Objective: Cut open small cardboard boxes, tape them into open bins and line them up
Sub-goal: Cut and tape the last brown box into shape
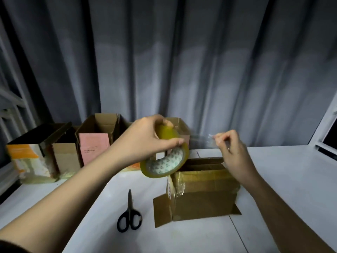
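Right hand (235, 152) fingers pinch the free tape end (211, 138). Left hand (145, 139) fingers curl round the tape roll (165, 161). Strip runs left-right, above the open box (204, 194) at lower centre; right hand nearer. Scissors (129, 214) on surface (282, 179), lower left of box.

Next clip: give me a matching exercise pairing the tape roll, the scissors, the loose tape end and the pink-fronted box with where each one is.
Things:
1. tape roll
2. scissors
3. loose tape end
4. pink-fronted box

Places:
A. standing in the row at the back of the table
B. pinched by the right hand
C. lying on the table, left of the near cardboard box
D. gripped by the left hand

Pairs: 1-D, 2-C, 3-B, 4-A
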